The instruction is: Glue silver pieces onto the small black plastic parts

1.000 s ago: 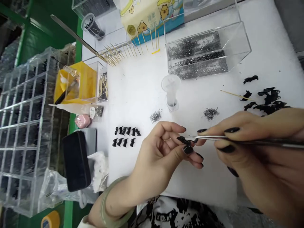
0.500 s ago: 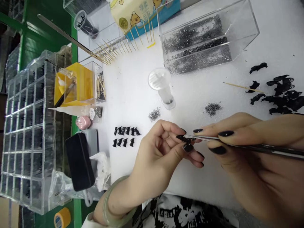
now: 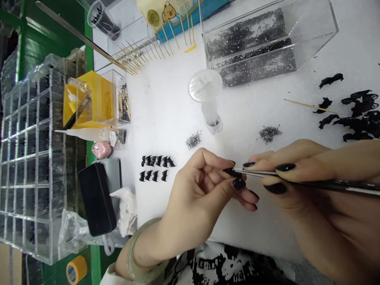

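Note:
Between the thumb and forefinger of my left hand (image 3: 204,194) is a small black piece (image 3: 231,172), its exact shape partly hidden by the fingers. My right hand (image 3: 320,186) grips a pair of tweezers (image 3: 314,185) with a dark handle, and the thin metal tips reach the black piece. Beyond my hands lie two little heaps of tiny dark bits, one heap (image 3: 193,140) near my left hand and another heap (image 3: 269,134) near my right. Similar black pieces (image 3: 153,168) stand in two short rows to the left.
A clear box of black bits (image 3: 252,43) stands at the back. Loose black pieces (image 3: 359,122) and a toothpick (image 3: 308,105) lie at the right. A clear stemmed cup (image 3: 205,91) stands mid-table. A phone (image 3: 97,199), yellow box (image 3: 102,101) and compartment rack (image 3: 26,158) line the left.
The view has shifted slightly, so the back box and cup sit a little higher and further right. Both hands keep their hold; the tweezer tips remain at the black piece.

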A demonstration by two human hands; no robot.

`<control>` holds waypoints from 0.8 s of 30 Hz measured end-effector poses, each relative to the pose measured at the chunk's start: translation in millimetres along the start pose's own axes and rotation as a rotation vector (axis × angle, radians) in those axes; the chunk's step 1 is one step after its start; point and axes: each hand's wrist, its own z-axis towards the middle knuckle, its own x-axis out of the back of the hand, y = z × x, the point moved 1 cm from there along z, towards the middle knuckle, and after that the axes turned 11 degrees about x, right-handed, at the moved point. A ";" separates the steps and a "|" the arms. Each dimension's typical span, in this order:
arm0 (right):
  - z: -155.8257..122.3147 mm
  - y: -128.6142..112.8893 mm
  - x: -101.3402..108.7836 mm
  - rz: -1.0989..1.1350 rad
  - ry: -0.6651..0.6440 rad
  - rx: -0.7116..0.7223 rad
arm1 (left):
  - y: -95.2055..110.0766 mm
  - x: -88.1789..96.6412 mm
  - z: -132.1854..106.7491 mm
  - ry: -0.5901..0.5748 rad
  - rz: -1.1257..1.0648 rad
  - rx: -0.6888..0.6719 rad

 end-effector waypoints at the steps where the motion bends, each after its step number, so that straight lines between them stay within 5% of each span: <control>1: 0.4 0.2 0.4 -0.001 0.000 0.000 | -0.1 -0.3 0.2 -0.001 0.015 0.000; 15: 33.8 -6.3 -19.1 0.173 0.040 -0.007 | 1.8 0.1 -2.2 -0.017 -0.044 0.033; 24: 17.7 -5.5 0.9 0.014 0.009 0.051 | 0.8 -0.6 -1.4 -0.042 -0.085 0.051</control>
